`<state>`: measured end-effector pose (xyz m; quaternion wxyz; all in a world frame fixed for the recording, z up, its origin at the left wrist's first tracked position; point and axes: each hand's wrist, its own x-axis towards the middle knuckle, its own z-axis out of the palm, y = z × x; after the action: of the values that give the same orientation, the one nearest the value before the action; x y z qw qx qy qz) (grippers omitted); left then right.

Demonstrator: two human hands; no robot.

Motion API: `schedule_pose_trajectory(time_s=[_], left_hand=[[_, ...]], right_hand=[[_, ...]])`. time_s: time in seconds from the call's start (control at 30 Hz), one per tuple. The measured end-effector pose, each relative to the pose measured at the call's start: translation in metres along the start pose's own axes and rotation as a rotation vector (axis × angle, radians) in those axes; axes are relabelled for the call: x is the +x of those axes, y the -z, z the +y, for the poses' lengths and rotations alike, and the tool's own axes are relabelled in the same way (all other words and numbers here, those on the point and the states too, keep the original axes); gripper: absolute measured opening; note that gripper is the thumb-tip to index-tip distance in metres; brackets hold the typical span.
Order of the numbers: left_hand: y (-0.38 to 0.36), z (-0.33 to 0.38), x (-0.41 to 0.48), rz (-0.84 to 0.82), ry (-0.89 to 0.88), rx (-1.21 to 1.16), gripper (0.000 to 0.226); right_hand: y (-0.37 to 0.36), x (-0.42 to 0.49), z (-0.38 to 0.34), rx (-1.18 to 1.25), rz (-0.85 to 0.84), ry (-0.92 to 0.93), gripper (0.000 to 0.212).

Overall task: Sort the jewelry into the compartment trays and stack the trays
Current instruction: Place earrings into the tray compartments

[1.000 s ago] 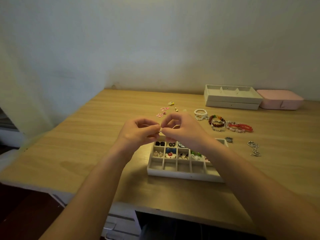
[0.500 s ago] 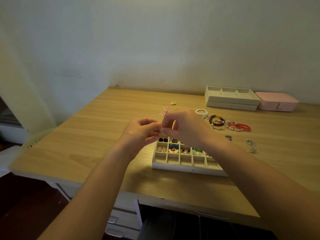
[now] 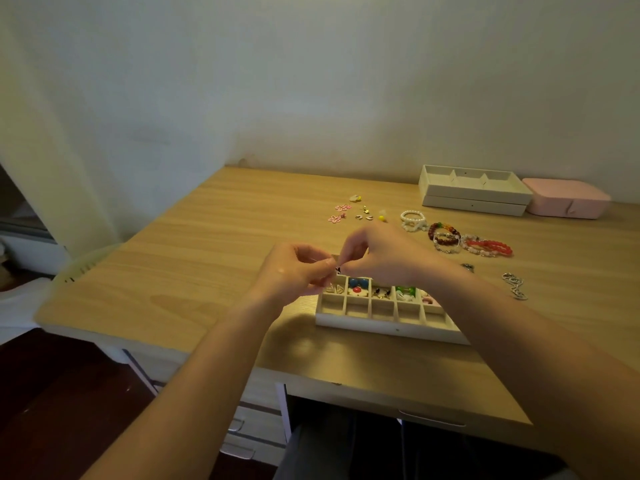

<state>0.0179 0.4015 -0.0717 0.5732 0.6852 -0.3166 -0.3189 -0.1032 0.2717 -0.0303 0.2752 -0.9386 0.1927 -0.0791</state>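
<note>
A white compartment tray (image 3: 388, 323) lies on the wooden desk near its front edge; its back cells hold small earrings and studs, its front row looks bare. Above the tray's back left corner my left hand (image 3: 294, 271) and my right hand (image 3: 381, 254) meet fingertip to fingertip, both pinching one tiny piece of jewelry (image 3: 336, 265) too small to make out. Loose earrings (image 3: 356, 211) lie farther back. Bead bracelets (image 3: 457, 239) and a silver chain (image 3: 515, 285) lie to the right.
Two stacked white trays (image 3: 472, 194) stand at the back right by the wall, with a pink box (image 3: 566, 199) beside them. A desk drawer below the front edge stands open. A pale curtain hangs at the left.
The view has drifted, so the tray sits further right in frame. Both hands stay together on the tiny piece, now over the tray's back left corner.
</note>
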Motion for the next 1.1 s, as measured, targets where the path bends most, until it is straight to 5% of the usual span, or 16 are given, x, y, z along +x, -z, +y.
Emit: schedule_pose_trajectory(time_s=[0.13, 0.93, 1.1], left_hand=[[0.000, -0.020, 0.002, 0.047, 0.011, 0.205, 0.013], [-0.003, -0.026, -0.004, 0.016, 0.080, 0.103, 0.015], [-0.001, -0.027, -0.003, -0.003, -0.019, 0.317, 0.021]], right_hand=[[-0.010, -0.001, 0.004, 0.025, -0.095, -0.023, 0.008], [-0.045, -0.008, 0.010, -0.089, -0.082, -0.111, 0.015], [-0.041, -0.007, 0.010, -0.085, -0.096, -0.091, 0.016]])
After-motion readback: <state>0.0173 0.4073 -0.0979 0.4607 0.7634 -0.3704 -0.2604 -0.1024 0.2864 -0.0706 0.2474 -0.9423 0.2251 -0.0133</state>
